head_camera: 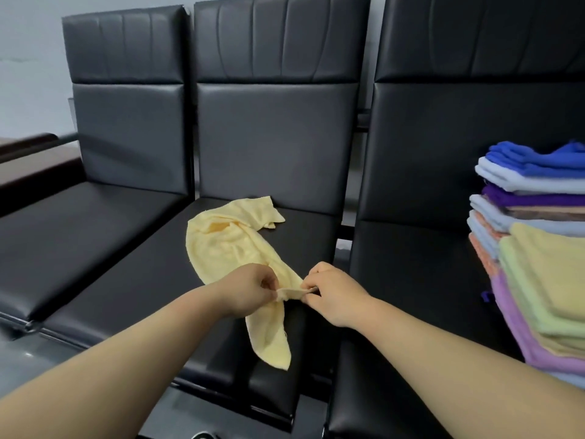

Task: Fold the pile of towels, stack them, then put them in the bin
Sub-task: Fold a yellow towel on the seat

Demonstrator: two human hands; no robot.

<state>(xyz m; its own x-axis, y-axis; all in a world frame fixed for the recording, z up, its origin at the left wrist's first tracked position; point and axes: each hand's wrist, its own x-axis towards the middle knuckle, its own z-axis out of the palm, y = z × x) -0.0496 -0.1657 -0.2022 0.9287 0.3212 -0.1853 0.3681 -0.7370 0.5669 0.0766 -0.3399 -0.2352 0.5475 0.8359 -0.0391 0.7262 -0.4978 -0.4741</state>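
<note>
A crumpled yellow towel is spread over the middle seat of a black bench, from its back edge to its front edge. One bunched edge is pinched between the left hand and right hand, fingers curled. Folded towels are stacked on the right seat.

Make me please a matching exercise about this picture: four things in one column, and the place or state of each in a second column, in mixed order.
1. yellow towel
2. royal blue towel
3. left hand
4. lilac towel

A. on top of the stack
B. crumpled on the middle seat
C. low in the stack
D. pinches the yellow towel's edge

Pairs: 1-B, 2-A, 3-D, 4-C
</note>
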